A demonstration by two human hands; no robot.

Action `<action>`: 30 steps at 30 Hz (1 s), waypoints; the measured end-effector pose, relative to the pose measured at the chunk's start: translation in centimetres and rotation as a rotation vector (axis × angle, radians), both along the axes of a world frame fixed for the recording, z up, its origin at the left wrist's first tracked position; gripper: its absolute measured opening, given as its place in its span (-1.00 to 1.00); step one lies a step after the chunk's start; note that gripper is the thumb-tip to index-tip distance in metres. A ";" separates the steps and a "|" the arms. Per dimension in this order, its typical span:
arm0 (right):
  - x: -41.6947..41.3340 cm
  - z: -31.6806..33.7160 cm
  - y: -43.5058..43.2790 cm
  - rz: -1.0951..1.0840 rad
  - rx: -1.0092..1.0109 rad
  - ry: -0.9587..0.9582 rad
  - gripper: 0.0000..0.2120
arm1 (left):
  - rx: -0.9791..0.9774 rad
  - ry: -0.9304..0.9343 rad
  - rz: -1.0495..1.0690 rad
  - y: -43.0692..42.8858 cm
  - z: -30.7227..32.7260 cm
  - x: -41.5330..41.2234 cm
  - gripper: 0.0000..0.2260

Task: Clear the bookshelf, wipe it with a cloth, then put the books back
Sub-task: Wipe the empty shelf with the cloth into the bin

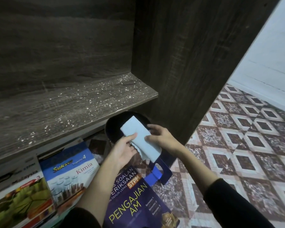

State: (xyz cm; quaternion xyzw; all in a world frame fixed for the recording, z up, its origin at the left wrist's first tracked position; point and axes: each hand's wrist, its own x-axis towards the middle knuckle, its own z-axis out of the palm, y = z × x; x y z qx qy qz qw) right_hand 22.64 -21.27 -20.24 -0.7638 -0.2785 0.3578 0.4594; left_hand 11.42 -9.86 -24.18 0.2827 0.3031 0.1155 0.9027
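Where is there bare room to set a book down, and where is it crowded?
Bare: the dusty shelf board, back panel to side panel, and the patterned floor right of that panel. Crowded: below the shelf's front edge, with the books, the dark container and the left hand and right hand gripping the cloth.

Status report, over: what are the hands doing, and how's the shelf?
Left hand and right hand both grip the cloth above a dark pail. Shelf bare, dust-speckled, not yet wiped. Books lie below, clear of it.
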 end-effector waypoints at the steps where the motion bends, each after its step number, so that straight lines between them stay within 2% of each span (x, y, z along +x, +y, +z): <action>1: 0.4 0.0 0.0 0.031 -0.035 0.036 -0.37 | 0.019 -0.013 -0.004 0.1 -0.2 0.1 -0.69; 3: 0.8 -0.4 0.1 0.056 -0.057 0.072 -0.36 | 0.074 -0.018 -0.017 0.3 -0.5 0.3 -0.68; 6: 0.6 -1.1 0.5 0.018 -0.056 0.093 -0.45 | 0.197 0.041 -0.008 0.7 -1.2 0.8 -0.74; 11: -0.5 -2.4 1.2 -0.114 -0.086 0.167 -0.79 | 0.502 0.157 -0.023 1.4 -2.0 1.9 -0.77; 13: -1.1 -3.0 1.6 -0.206 -0.065 0.168 -0.84 | 0.623 0.173 -0.033 1.6 -2.2 2.2 -0.78; 17: -1.6 -4.0 1.9 -0.357 -0.091 0.015 -0.85 | 0.800 0.134 -0.054 1.7 -3.0 2.5 -0.82; 21: -2.0 -4.7 1.4 -0.347 -0.149 -0.200 -0.85 | 0.838 0.130 -0.094 1.4 -3.8 3.3 -0.80; 23: -2.5 -5.0 1.1 -0.323 -0.176 -0.283 -0.80 | 0.984 0.219 -0.110 1.6 -4.4 3.4 -0.77; 24: -2.7 -5.1 0.9 -0.322 -0.198 -0.332 -0.76 | 1.119 0.314 -0.136 1.8 -4.5 3.4 -0.74; 27: -2.9 -5.4 0.5 -0.333 -0.270 -0.477 -0.65 | 1.632 0.631 -0.435 1.7 -4.8 2.6 -0.62; 30: -3.0 -5.7 0.2 -0.353 -0.260 -0.568 -0.60 | 1.803 0.701 -0.775 1.0 -5.4 2.3 -0.54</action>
